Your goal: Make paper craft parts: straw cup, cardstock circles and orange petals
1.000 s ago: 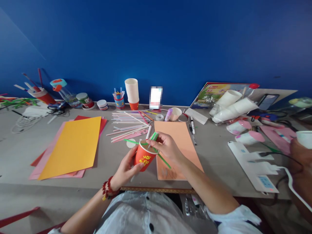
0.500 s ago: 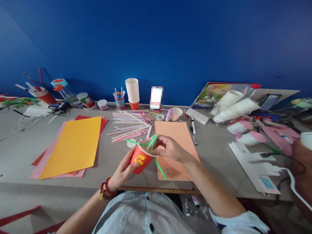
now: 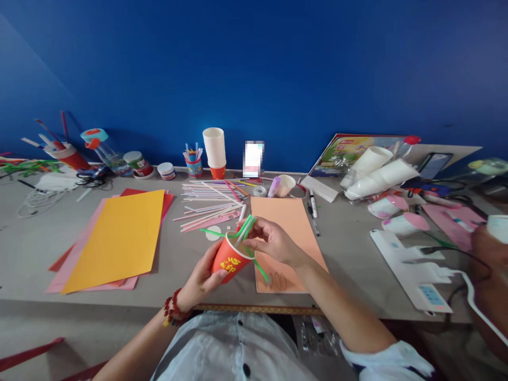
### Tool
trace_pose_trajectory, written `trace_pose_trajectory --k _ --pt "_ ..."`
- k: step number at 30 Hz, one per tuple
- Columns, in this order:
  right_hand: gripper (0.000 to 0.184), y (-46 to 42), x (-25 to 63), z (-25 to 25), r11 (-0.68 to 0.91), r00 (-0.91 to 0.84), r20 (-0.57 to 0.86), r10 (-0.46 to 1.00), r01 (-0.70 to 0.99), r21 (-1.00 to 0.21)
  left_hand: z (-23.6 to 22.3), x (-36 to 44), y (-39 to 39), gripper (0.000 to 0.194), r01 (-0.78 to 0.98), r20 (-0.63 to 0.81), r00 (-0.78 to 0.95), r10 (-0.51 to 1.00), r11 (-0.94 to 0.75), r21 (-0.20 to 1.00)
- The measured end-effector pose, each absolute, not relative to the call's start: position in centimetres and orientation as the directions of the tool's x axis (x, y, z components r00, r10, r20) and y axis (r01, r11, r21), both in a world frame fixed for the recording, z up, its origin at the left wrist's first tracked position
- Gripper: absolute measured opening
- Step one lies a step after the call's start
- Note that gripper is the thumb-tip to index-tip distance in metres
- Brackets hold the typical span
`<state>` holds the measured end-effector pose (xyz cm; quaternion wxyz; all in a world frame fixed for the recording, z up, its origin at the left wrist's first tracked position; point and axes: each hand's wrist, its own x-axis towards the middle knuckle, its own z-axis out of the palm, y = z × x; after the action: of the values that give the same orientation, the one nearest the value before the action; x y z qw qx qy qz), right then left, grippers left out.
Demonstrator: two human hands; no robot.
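Note:
My left hand (image 3: 204, 275) is wrapped round a red paper cup (image 3: 230, 261) with yellow characters, holding it tilted above the desk. At the cup's mouth, my right hand (image 3: 273, 241) pinches a bundle of thin green strips (image 3: 246, 228) with something whitish among them. Their lower part is inside the cup. Whether they are straws or pipe cleaners I cannot tell. One green end sticks out to the left over a white paper disc (image 3: 213, 233). Another green end (image 3: 261, 271) slants down at the right, over a peach paper sheet (image 3: 293, 275) with pencilled ovals.
Several paper straws (image 3: 206, 191) lie behind the cup. Yellow paper (image 3: 119, 238) tops a stack at left. Stacked white cups (image 3: 214, 148) stand near the blue wall. Markers (image 3: 313, 203) lie right of the peach sheet. A power strip (image 3: 410, 272) and another person's arm (image 3: 488, 280) are at right.
The cup is turned slightly, its mouth tipped a little more toward the right. The green strips lean further right at the top, and the right-hand green end has risen slightly.

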<state>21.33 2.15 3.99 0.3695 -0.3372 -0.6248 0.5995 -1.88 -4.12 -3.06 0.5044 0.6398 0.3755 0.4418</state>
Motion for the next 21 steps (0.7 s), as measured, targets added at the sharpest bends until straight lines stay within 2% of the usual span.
trace_pose_trajectory --k 5,9,11,13,18,21 --pt "0.041 2.7 20.8 3.3 0.02 -0.496 0.039 0.867 -0.043 -0.999 -3.8 -1.2 -4.2 0.057 0.015 0.077 0.196 0.977 -0.081 0.997" --pt "0.044 3.1 21.2 3.3 0.082 -0.407 0.078 0.91 -0.009 -0.997 -3.5 -2.9 -2.3 0.056 0.064 0.031 -0.131 0.991 -0.023 0.998" --pt "0.039 3.1 22.0 3.3 0.118 -0.343 0.085 0.936 0.075 -0.99 -2.8 -5.1 -0.7 0.053 0.22 0.092 -0.236 0.967 -0.04 0.975" --pt "0.034 2.9 23.1 3.0 0.126 -0.283 0.077 0.956 0.162 -0.979 -2.1 -7.8 0.9 0.052 0.471 0.174 -0.291 0.941 -0.017 0.882" --pt "0.027 1.4 26.4 0.5 0.105 -0.19 0.034 0.981 0.378 -0.92 -2.2 -13.7 3.2 0.049 0.645 0.149 -0.339 0.929 0.114 0.755" --pt "0.022 0.3 28.2 -1.6 0.175 -0.176 0.093 0.98 0.538 -0.825 -3.0 -15.0 3.2 0.056 0.762 0.181 -0.289 0.94 0.111 0.638"
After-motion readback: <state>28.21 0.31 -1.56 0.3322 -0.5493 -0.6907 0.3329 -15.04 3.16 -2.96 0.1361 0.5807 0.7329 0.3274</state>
